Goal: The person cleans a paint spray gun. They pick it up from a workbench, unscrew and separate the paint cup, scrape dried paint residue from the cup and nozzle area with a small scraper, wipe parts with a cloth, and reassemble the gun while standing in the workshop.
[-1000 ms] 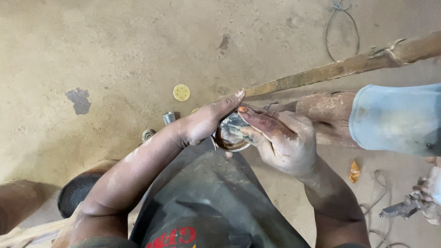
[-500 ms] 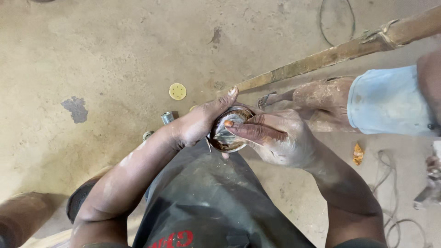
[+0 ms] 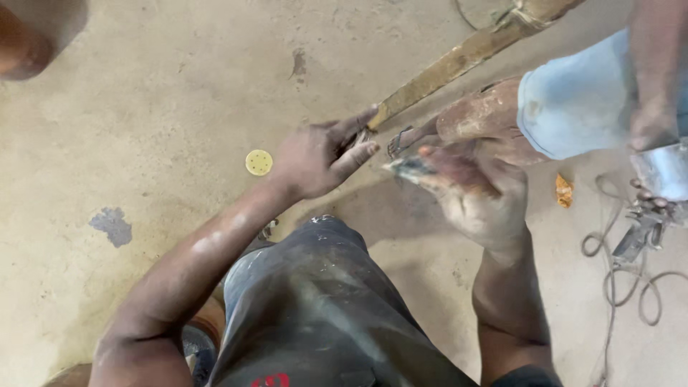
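My left hand (image 3: 315,159) stretches out over the concrete floor, fingers apart, its fingertips touching the near end of a long rusty bar (image 3: 444,64). Just to the right, my right hand (image 3: 476,197) pinches a small grey metal part (image 3: 405,168) between thumb and fingers; most of the part is hidden by the fingers. The two hands are a short gap apart. My dark, dusty trouser knee (image 3: 315,301) fills the lower middle.
Another person's knee (image 3: 480,115) and blue denim shorts (image 3: 573,100) sit beyond my right hand; their hand (image 3: 652,122) holds a silver metal piece (image 3: 666,172). A yellow disc (image 3: 259,162), an orange scrap (image 3: 564,190) and looped cables (image 3: 616,272) lie on the floor.
My hands were together around a round metal part. Now they are apart: the left has let go and moved left to the bar's end, while the right keeps hold of a metal part.
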